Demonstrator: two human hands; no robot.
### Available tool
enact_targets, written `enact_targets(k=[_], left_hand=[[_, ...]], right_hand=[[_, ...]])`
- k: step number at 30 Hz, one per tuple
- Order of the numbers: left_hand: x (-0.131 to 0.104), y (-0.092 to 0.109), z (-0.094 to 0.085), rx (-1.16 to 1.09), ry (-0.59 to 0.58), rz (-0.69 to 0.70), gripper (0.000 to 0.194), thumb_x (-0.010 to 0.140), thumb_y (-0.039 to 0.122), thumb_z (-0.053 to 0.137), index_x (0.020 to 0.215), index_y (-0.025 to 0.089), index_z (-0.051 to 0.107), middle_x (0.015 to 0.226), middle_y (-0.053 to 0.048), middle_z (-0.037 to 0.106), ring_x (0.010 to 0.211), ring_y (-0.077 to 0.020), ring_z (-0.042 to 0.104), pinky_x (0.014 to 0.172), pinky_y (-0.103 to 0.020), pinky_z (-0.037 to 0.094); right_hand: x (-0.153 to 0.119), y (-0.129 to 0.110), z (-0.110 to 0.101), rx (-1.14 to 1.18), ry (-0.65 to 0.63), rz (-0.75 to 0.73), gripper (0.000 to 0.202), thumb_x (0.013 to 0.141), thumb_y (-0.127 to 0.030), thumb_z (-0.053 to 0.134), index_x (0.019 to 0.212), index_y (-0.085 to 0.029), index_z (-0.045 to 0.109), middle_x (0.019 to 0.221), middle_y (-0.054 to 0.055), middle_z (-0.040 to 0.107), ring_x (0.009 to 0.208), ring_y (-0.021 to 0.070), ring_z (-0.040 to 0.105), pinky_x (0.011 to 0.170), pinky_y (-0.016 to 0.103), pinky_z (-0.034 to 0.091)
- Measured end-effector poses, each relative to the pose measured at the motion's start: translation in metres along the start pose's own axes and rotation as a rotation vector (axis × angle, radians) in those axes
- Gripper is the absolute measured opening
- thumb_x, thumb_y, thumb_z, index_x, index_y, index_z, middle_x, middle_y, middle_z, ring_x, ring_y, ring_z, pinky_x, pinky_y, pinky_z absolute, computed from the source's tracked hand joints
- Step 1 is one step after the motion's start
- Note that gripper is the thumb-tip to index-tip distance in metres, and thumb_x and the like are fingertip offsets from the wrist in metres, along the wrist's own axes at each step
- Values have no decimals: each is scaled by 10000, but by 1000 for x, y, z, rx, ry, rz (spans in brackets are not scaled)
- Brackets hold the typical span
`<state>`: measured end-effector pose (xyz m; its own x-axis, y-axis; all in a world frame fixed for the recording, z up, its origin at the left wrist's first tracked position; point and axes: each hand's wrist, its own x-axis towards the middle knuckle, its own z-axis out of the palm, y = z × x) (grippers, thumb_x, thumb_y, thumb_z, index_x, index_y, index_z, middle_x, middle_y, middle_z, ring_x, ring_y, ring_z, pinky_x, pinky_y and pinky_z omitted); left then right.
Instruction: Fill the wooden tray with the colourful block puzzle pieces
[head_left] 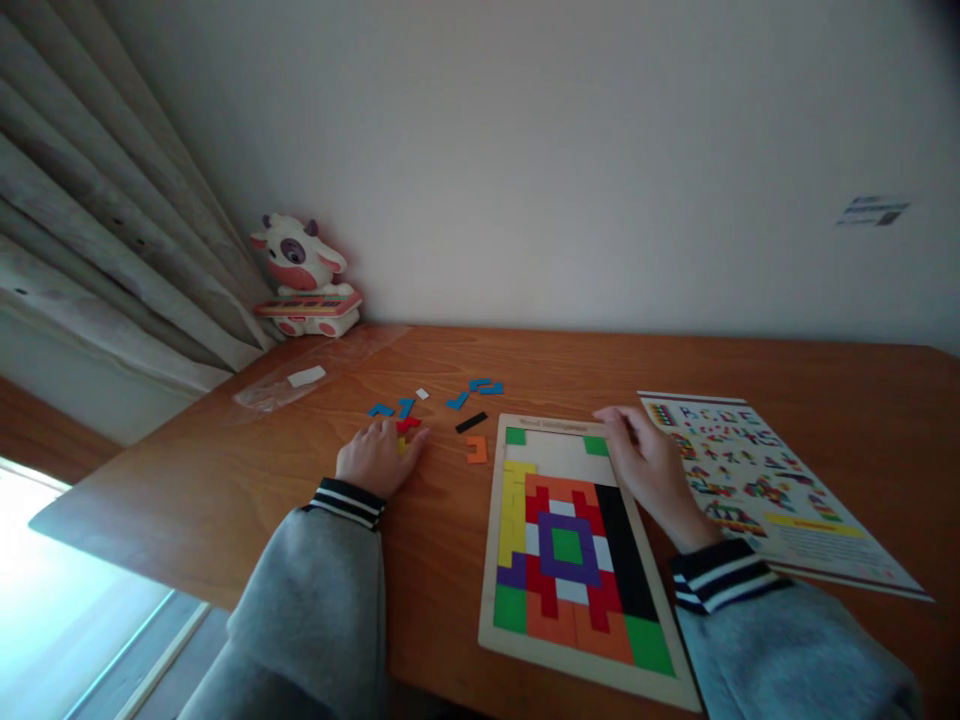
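A wooden puzzle board lies in front of me, mostly filled with coloured pieces; its upper part shows bare white base between two green pieces. My right hand rests at the board's upper right edge, fingers curled; anything between them is hidden. Left of the board, my left hand is over a yellow piece and beside a red piece, its fingers bent and partly hidden. An orange piece, a black bar, a white piece and several blue pieces lie nearby.
A printed pattern sheet lies right of the board. At the back left are a cow toy with a keyboard and a clear plastic bag. Behind the wooden table is a wall; a curtain hangs at left.
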<state>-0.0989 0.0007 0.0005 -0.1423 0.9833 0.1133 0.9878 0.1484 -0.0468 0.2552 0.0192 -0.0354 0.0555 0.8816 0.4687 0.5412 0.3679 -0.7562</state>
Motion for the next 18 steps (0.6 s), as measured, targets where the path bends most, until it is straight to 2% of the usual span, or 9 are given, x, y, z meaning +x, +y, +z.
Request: enact_targets(k=[2, 4, 8, 14, 16, 18], left_hand=[[-7, 1, -1, 40, -7, -9, 603, 952, 634, 301, 1048, 145, 642, 1044, -165, 689, 1001, -338, 668, 792, -409, 528], [-13, 2, 0, 84, -5, -13, 583, 964, 594, 302, 1028, 128, 646, 1020, -174, 685, 979, -348, 669, 768, -411, 531], [-16, 5, 1, 118, -2, 10, 490, 998, 468, 300, 1072, 119, 636, 1033, -169, 675, 977, -333, 663, 762, -394, 532], [-18, 11, 1, 161, -11, 63, 408, 1015, 282, 278, 1030, 91, 638, 1007, -189, 660, 936, -317, 663, 744, -385, 527], [-19, 14, 3, 146, 33, 119, 392, 1014, 239, 275, 973, 95, 637, 974, -183, 659, 911, -306, 666, 739, -377, 524], [-19, 19, 6, 42, 104, 233, 371, 1021, 237, 288, 908, 119, 621, 909, -148, 661, 862, -267, 669, 733, -346, 517]], right_hand=[[-3, -8, -3, -184, -169, -146, 356, 974, -489, 449, 970, -230, 693, 865, 63, 738, 764, 217, 679, 683, 319, 474], [-4, -14, -6, -322, -284, -220, 398, 980, -483, 428, 855, -238, 716, 730, 52, 728, 669, 219, 682, 617, 314, 446], [-6, -21, -8, -385, -364, -196, 515, 999, -496, 365, 706, -253, 712, 556, 23, 678, 550, 198, 669, 548, 300, 407], [-5, -16, -10, -273, -327, -112, 511, 1003, -523, 349, 757, -243, 700, 588, 8, 680, 573, 187, 669, 589, 296, 441], [-5, -14, -9, -191, -267, -50, 493, 995, -538, 372, 764, -234, 685, 602, 11, 668, 574, 179, 652, 588, 291, 451], [-3, -13, -8, -59, -203, 30, 471, 980, -556, 405, 788, -221, 675, 622, 18, 655, 565, 170, 625, 568, 285, 459]])
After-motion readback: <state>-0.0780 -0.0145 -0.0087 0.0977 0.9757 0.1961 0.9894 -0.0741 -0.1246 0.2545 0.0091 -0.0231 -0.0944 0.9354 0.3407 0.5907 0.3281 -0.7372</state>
